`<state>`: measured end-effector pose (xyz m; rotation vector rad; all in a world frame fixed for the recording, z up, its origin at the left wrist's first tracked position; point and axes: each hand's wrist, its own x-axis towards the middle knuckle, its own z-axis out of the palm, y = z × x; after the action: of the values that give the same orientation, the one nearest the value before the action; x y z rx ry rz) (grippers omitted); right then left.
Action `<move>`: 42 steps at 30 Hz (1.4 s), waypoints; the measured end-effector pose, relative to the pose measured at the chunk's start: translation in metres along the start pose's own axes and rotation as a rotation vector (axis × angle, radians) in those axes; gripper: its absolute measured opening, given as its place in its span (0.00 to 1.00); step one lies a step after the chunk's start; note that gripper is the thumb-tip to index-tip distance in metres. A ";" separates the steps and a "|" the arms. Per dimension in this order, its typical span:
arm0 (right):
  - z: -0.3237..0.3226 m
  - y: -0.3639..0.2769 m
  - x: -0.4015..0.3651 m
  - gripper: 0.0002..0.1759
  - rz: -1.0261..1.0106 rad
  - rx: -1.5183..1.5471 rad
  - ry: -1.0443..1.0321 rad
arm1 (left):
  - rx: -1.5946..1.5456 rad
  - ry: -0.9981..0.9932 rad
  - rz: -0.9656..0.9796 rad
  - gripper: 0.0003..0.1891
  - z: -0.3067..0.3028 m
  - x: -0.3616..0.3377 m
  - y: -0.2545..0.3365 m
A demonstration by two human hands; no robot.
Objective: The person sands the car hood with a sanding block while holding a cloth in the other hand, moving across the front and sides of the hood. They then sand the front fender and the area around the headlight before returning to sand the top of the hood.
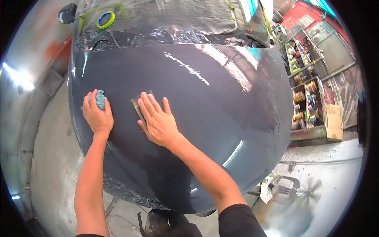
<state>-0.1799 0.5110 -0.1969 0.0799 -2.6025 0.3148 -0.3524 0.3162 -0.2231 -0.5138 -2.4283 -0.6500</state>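
Observation:
A dark grey car hood [189, 118], glossy with reflections, fills the middle of the head view. At its left side my left hand [97, 115] is closed on a crumpled blue-green cloth [100, 99], resting on the surface. My right hand [156, 120] presses a piece of sandpaper [136, 106] against the hood a short way to the right. Its fingers lie nearly straight over the sheet, and the thumb is at the near edge. Only the tan and dark rim of the sandpaper shows; the rest is under the fingers.
Masking film [158, 23] covers the windshield, with a roll of yellow-green tape [106, 19] on it. Shelves of cans [302, 98] and a cardboard piece [334, 122] stand at right, near a fan [309, 192]. A side mirror [67, 13] sticks out at upper left.

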 end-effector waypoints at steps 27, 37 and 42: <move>-0.002 -0.058 -0.072 0.35 0.047 -0.039 -0.040 | -0.575 -0.094 -0.010 0.21 -0.056 -0.022 0.074; 0.063 -0.092 -0.037 0.34 -0.010 0.293 -0.027 | -0.527 -0.428 0.343 0.10 -0.078 -0.057 0.130; -0.019 -0.034 -0.026 0.36 0.178 -0.109 -0.274 | -0.347 -0.002 0.002 0.18 -0.085 -0.061 -0.016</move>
<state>-0.1443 0.4828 -0.1871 -0.1589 -2.9005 0.2384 -0.2772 0.2442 -0.2045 -0.6531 -2.3243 -1.0793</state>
